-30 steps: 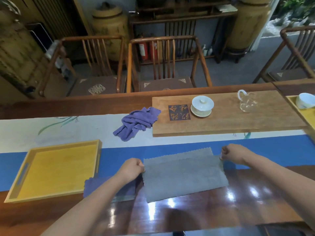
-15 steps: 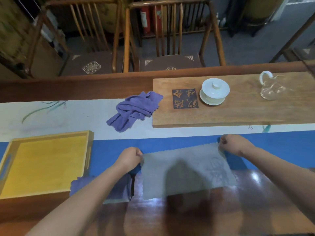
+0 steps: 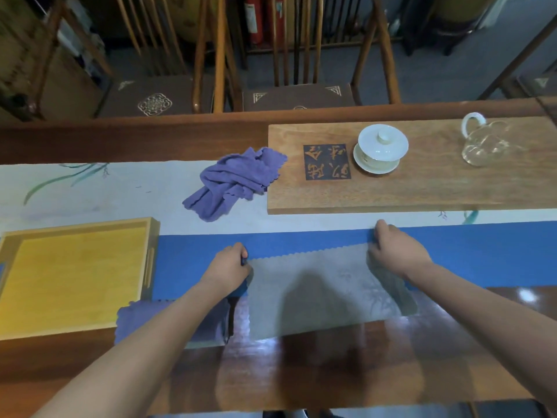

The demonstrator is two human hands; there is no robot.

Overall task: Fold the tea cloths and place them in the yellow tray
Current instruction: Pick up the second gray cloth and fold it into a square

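A grey tea cloth (image 3: 316, 288) lies flat, folded, across the blue runner and the wooden table. My left hand (image 3: 227, 267) pinches its far left corner and my right hand (image 3: 394, 251) pinches its far right corner. A flat purple cloth (image 3: 135, 319) lies under my left forearm, beside the tray. A crumpled purple cloth (image 3: 235, 182) sits further back on the white runner. The yellow tray (image 3: 152, 251) stands at the left with nothing in it.
A wooden tea board (image 3: 422, 188) at the back right carries a white lidded cup (image 3: 381, 147) and a glass pitcher (image 3: 485, 143). Two wooden chairs (image 3: 220, 55) stand behind the table.
The cloth's top layer has been brought onto the lower one and its far edges now line up. My head has tipped down and closer; both hands stay on the far corners.
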